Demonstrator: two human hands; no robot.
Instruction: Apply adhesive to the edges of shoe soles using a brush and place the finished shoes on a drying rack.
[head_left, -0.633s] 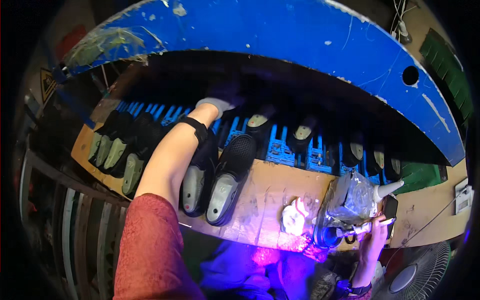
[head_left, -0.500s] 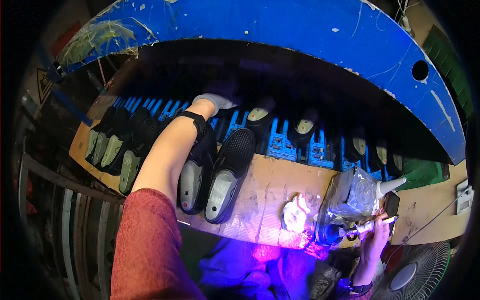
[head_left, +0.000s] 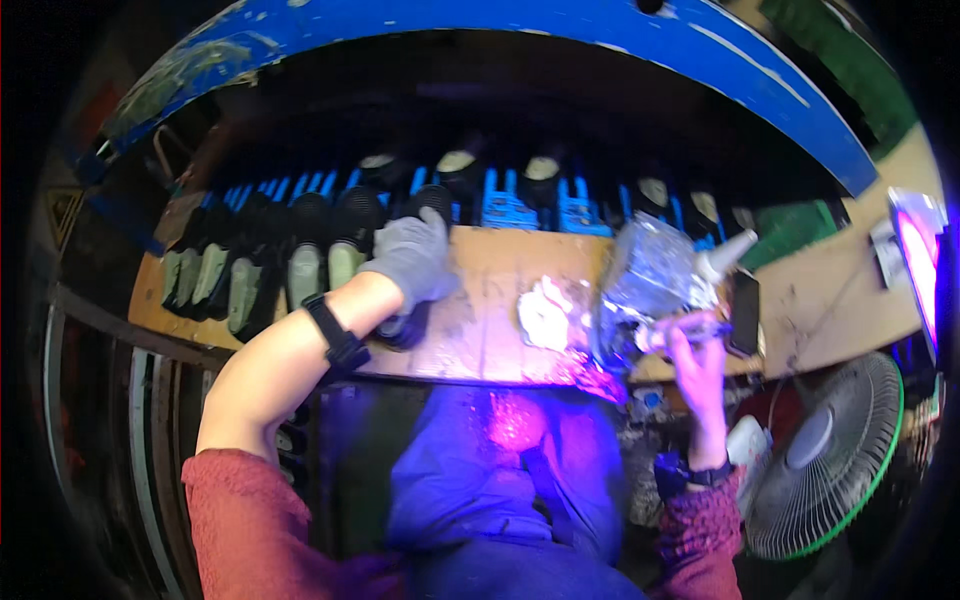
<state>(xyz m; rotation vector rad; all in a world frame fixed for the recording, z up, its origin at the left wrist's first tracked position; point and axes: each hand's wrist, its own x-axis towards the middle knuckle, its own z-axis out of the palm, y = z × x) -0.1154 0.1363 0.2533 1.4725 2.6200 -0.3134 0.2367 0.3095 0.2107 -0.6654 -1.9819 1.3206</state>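
Note:
My left hand (head_left: 415,255), in a grey glove, is closed over a black shoe (head_left: 432,198) at the table's front. The shoe's woven toe shows above the glove, and its heel end shows below. My right hand (head_left: 695,350) is bare and pinches a brush (head_left: 652,340) with a light handle. The brush's far end is down in a dark pot (head_left: 608,350), blurred and hard to see. To the left of the gloved hand, several black shoes (head_left: 305,225) with pale insoles stand in a row.
Blue racks (head_left: 508,205) carry more shoes under a blue hood (head_left: 560,30). A plastic-wrapped container (head_left: 645,268) with a white nozzle (head_left: 730,255), a white crumpled wad (head_left: 545,315) and a dark phone-like slab (head_left: 742,312) lie on the table (head_left: 490,260). A fan (head_left: 825,450) stands at lower right.
My left hand has come back from the racks under the hood onto a shoe at the front. My right hand stays with the brush at the pot. The whole view has shifted.

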